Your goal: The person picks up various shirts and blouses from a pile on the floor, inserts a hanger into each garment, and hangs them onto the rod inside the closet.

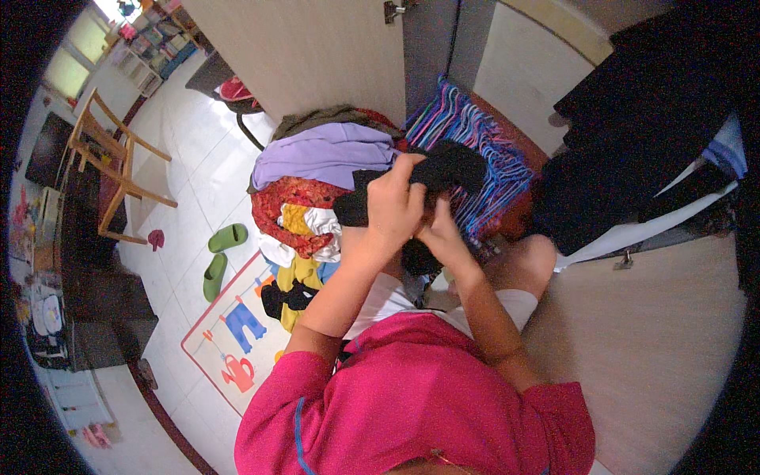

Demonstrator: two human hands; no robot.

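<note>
A black cloth garment [454, 166] is bunched up in front of me, above my knees. My left hand [393, 205] grips it with the fingers curled round the fabric. Lower and to the right, my right hand [440, 231] also has hold of it; its fingertips are partly hidden in the dark cloth. Just beyond lies a pile of clothes with a lilac garment [323, 155] on top and a red patterned cloth [297, 199] below. Many blue and pink clothes hangers [484, 154] are stacked beside the pile, partly behind the black garment.
Wooden cabinet doors [314, 53] stand to the front and the right [647, 332]. Dark clothes [629, 136] hang at the right. On the left are a printed mat [205, 344], green slippers [228, 237], a wooden chair [122, 184] and white floor tiles [184, 178].
</note>
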